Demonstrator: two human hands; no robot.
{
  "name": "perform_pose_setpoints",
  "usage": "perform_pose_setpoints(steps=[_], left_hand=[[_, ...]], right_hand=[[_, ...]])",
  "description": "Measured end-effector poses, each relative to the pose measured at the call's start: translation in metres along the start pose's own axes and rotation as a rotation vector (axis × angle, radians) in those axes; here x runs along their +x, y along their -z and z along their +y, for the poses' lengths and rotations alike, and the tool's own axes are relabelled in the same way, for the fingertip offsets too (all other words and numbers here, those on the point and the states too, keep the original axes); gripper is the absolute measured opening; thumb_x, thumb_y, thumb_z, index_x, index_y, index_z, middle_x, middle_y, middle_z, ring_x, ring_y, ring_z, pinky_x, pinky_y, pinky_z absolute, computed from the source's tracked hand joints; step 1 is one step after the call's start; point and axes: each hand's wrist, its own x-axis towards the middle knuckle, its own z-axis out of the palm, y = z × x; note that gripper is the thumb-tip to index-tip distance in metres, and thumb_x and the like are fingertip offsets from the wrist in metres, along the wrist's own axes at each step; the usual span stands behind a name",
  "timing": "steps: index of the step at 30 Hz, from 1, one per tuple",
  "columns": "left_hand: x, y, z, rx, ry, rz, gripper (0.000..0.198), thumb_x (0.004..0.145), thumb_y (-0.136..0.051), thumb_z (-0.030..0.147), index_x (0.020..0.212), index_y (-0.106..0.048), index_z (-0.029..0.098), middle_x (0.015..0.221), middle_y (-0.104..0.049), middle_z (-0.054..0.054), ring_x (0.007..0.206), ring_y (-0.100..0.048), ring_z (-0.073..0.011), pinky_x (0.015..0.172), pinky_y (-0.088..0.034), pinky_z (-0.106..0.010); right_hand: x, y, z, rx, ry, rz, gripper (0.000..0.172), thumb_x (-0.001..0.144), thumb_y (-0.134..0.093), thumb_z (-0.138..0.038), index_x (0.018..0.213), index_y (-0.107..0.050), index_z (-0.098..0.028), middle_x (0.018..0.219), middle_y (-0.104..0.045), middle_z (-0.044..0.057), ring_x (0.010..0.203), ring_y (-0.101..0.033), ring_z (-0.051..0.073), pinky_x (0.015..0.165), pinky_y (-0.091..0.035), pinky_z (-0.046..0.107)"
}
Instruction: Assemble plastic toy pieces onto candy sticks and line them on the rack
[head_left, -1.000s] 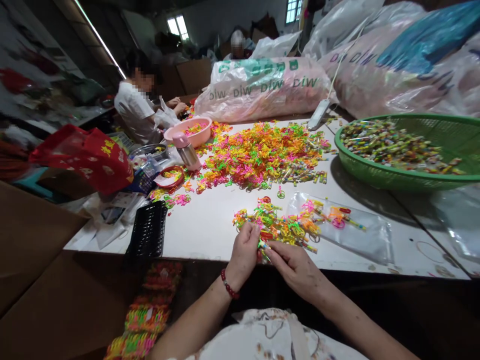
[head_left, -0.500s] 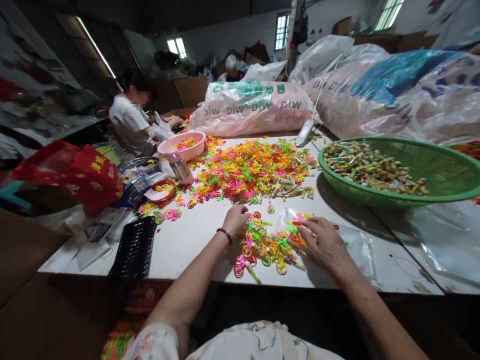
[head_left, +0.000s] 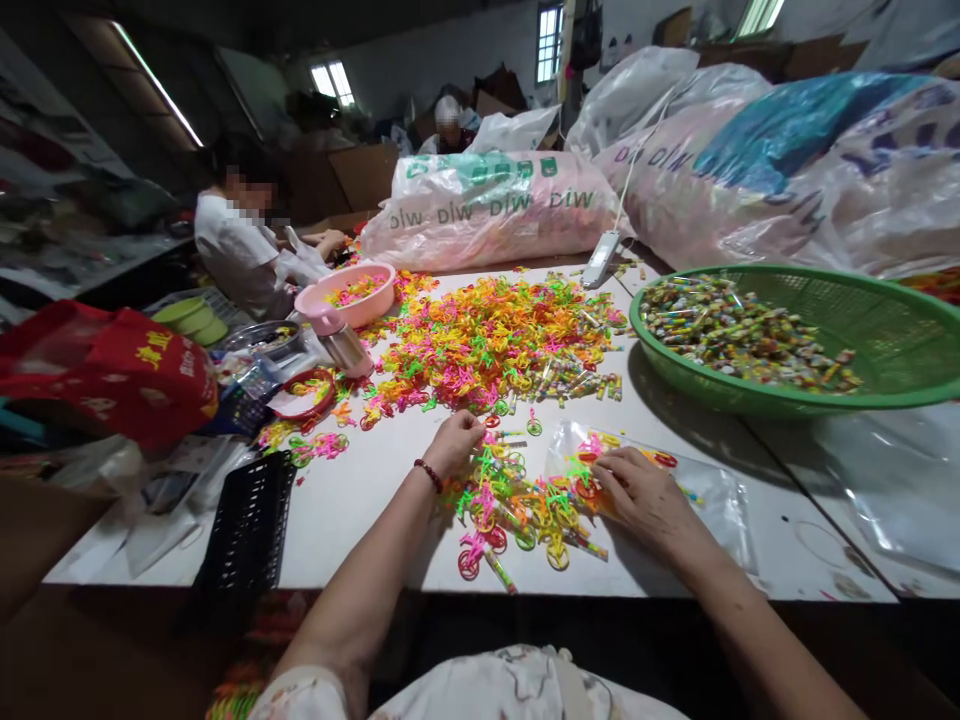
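Observation:
My left hand [head_left: 454, 447], with a beaded bracelet at the wrist, is at the upper left edge of a small pile of colourful plastic toys [head_left: 495, 492]. Its fingers are bent and pressed together; what they pinch is hidden. On the pile's right side my right hand [head_left: 646, 497] curls its fingers over more toys at the mouth of a clear plastic bag [head_left: 716, 503]. I cannot make out what lies under those fingertips. Small tubes with coloured filling [head_left: 501, 574] are mixed among the toys, some at the near edge of the pile.
A large toy heap [head_left: 480, 335] lies beyond my hands. To the right stands a green basket [head_left: 780, 398] of filled tubes. A black basket [head_left: 244, 520], pink bowl [head_left: 379, 303] and flask [head_left: 346, 350] are on the left. A co-worker [head_left: 236, 240] sits at far left; large sacks [head_left: 491, 215] line the back.
The view has shifted slightly, so most things sit further left. My right fingers have drawn closer together over the toys by the bag. The left hand stays at the pile's edge.

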Motion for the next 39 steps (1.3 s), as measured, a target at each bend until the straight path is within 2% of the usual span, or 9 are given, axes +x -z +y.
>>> perform_pose_setpoints(steps=[7, 13, 16, 19, 22, 27, 32, 35, 39], left_hand=[[-0.018, 0.01, -0.013, -0.13, -0.002, -0.029, 0.019, 0.076, -0.055, 0.036, 0.073, -0.046, 0.019, 0.063, -0.052, 0.003, 0.052, -0.05, -0.0087, 0.054, -0.044, -0.022], [-0.03, 0.009, -0.015, 0.04, -0.076, -0.072, 0.014, 0.072, -0.063, 0.028, 0.063, -0.057, 0.019, 0.055, -0.053, 0.002, 0.052, -0.051, -0.0126, 0.053, -0.041, -0.024], [-0.022, 0.007, 0.0, 0.123, -0.176, 0.024, 0.003, 0.071, -0.065, 0.021, 0.07, -0.064, 0.019, 0.077, -0.062, -0.003, 0.076, -0.057, -0.0172, 0.074, -0.047, -0.029], [-0.003, 0.008, 0.019, 0.227, -0.305, 0.217, 0.014, 0.081, -0.06, 0.02, 0.094, -0.066, 0.019, 0.102, -0.059, -0.007, 0.097, -0.055, -0.021, 0.09, -0.044, -0.035], [0.022, 0.011, 0.031, 0.437, -0.445, 0.406, 0.021, 0.082, -0.063, 0.02, 0.103, -0.062, 0.019, 0.109, -0.053, -0.011, 0.107, -0.05, -0.0259, 0.095, -0.042, -0.041], [0.053, 0.017, 0.029, 0.423, -0.42, 0.394, 0.018, 0.074, -0.066, 0.008, 0.088, -0.063, 0.019, 0.1, -0.055, -0.01, 0.106, -0.048, -0.0278, 0.095, -0.041, -0.042], [0.057, 0.028, 0.019, 0.2, -0.373, 0.47, 0.007, 0.086, -0.056, 0.02, 0.082, -0.062, 0.019, 0.095, -0.059, -0.007, 0.097, -0.053, -0.0216, 0.093, -0.041, -0.037], [0.052, 0.039, 0.015, -0.005, -0.291, 0.547, 0.016, 0.089, -0.053, 0.032, 0.089, -0.061, 0.018, 0.095, -0.061, -0.006, 0.092, -0.056, -0.0178, 0.087, -0.045, -0.031], [0.041, 0.052, 0.009, -0.299, -0.164, 0.556, 0.019, 0.089, -0.051, 0.035, 0.096, -0.056, 0.017, 0.084, -0.06, -0.001, 0.072, -0.057, -0.0114, 0.069, -0.048, -0.024]], right_hand=[[0.022, 0.0, -0.013, -0.039, -0.002, -0.143, 0.032, 0.097, -0.039, -0.03, 0.083, -0.066, -0.021, 0.091, -0.063, 0.007, 0.086, -0.062, 0.019, 0.081, -0.048, 0.032], [0.078, 0.003, 0.018, -0.22, 0.022, -0.123, 0.028, 0.095, -0.043, -0.028, 0.089, -0.069, -0.019, 0.097, -0.064, 0.009, 0.089, -0.061, 0.02, 0.082, -0.045, 0.03], [0.116, -0.002, 0.029, -0.4, -0.018, -0.099, 0.027, 0.095, -0.044, -0.028, 0.096, -0.068, -0.017, 0.099, -0.065, 0.012, 0.093, -0.059, 0.023, 0.08, -0.043, 0.032], [0.145, -0.016, 0.028, -0.507, 0.001, -0.167, 0.022, 0.092, -0.051, -0.028, 0.098, -0.067, -0.015, 0.1, -0.064, 0.014, 0.093, -0.057, 0.025, 0.081, -0.041, 0.033], [0.156, -0.034, 0.019, -0.511, 0.06, -0.204, 0.014, 0.087, -0.057, -0.021, 0.092, -0.067, -0.014, 0.101, -0.064, 0.016, 0.096, -0.054, 0.026, 0.084, -0.038, 0.033], [0.15, -0.047, 0.007, -0.504, 0.033, -0.192, 0.012, 0.083, -0.054, -0.011, 0.09, -0.065, -0.011, 0.098, -0.063, 0.019, 0.09, -0.054, 0.027, 0.077, -0.037, 0.034], [0.13, -0.024, 0.001, -0.435, -0.028, -0.146, 0.019, 0.092, -0.044, -0.018, 0.092, -0.062, -0.015, 0.09, -0.066, 0.012, 0.081, -0.056, 0.021, 0.069, -0.036, 0.03], [0.106, -0.007, -0.009, -0.106, -0.062, -0.063, 0.025, 0.095, -0.043, -0.033, 0.089, -0.062, -0.02, 0.082, -0.066, 0.005, 0.074, -0.058, 0.018, 0.067, -0.038, 0.028], [0.071, 0.003, -0.026, 0.432, -0.237, 0.001, 0.032, 0.082, -0.061, -0.05, 0.094, -0.065, -0.02, 0.078, -0.067, 0.002, 0.067, -0.057, 0.017, 0.06, -0.04, 0.027]])
